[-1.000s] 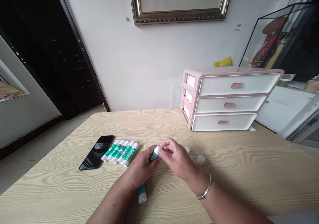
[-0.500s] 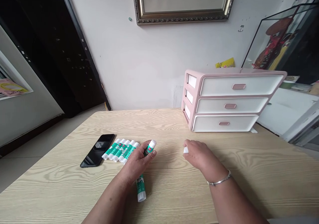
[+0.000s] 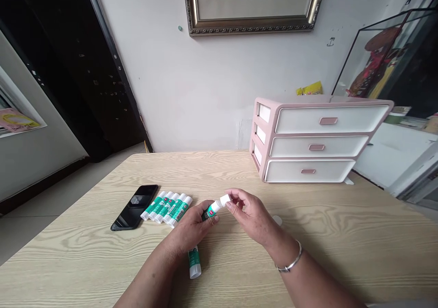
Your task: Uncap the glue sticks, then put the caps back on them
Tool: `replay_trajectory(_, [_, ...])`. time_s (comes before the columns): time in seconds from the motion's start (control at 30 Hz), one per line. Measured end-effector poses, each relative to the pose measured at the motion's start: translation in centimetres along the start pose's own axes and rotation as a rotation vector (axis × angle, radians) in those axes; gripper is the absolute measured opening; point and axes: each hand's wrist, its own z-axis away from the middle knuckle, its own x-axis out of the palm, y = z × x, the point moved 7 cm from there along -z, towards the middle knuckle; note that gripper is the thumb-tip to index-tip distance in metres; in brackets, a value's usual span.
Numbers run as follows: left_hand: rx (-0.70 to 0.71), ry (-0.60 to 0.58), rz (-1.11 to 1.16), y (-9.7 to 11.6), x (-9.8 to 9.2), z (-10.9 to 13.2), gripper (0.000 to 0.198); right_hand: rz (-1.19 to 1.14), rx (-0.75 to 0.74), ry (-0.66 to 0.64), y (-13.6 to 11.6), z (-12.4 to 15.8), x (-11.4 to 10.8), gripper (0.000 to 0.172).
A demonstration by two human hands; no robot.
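Observation:
My left hand [image 3: 195, 223] is wrapped round a green and white glue stick [image 3: 211, 210], whose white end points up and to the right. Between the thumb and fingers of my right hand [image 3: 249, 214] is a white cap [image 3: 225, 200], right at the tip of that stick; whether they touch is hard to tell. Another glue stick [image 3: 194, 262] lies partly hidden under my left wrist. Several more glue sticks [image 3: 166, 207] lie side by side left of my left hand. A small white round piece [image 3: 277, 220] rests on the table, partly behind my right wrist.
A black phone [image 3: 135, 207] lies left of the row of sticks on the wooden table [image 3: 85, 262]. At the back right stands a pink and white drawer unit [image 3: 316, 139], with a yellow packet [image 3: 310, 88] behind its top. A framed picture [image 3: 253, 27] hangs on the wall.
My right hand has moved left with the white cap, up to the stick in my left hand. The white round piece on the table now shows. My left hand has shifted slightly right.

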Motion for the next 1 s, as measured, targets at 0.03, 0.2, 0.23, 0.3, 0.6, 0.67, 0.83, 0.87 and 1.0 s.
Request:
replay_trajectory(0.03, [-0.001,-0.007,0.004,0.1,0.0,0.1,0.031,0.003,-0.013,-0.009,-0.1,0.1,0.2,0.026])
replay_trajectory(0.2, [0.008,-0.019,0.043,0.4,0.1,0.1,0.034,0.048,-0.038,-0.036,-0.7,0.3,0.4,0.027])
replay_trajectory(0.23, [0.013,-0.018,0.053,0.5,0.1,0.1,0.034,0.066,-0.037,-0.037,-0.8,0.4,0.4,0.028])
replay_trajectory(0.3, [0.016,-0.016,0.064,0.6,0.1,0.1,0.035,0.097,-0.04,-0.044,-1.1,0.4,0.5,0.029])
replay_trajectory(0.6, [-0.011,0.008,0.065,1.1,-0.2,0.4,0.031,0.111,-0.069,-0.099,-2.1,0.8,1.8,0.027])
replay_trajectory(0.67, [-0.023,0.012,0.062,1.1,-0.3,0.5,0.029,0.124,-0.07,-0.102,-2.1,0.8,2.0,0.028])
replay_trajectory(0.83, [-0.004,0.041,0.138,1.5,-0.4,0.7,0.022,0.172,-0.148,-0.089,-2.1,1.2,2.3,0.039])
replay_trajectory(0.87, [-0.007,0.058,0.167,1.4,-0.5,0.7,0.029,0.175,-0.164,-0.088,-2.1,1.2,2.3,0.042])
replay_trajectory(1.0, [-0.087,0.187,0.274,0.1,-1.2,0.7,0.049,0.128,-0.184,-0.065,-2.0,1.2,1.9,0.047])
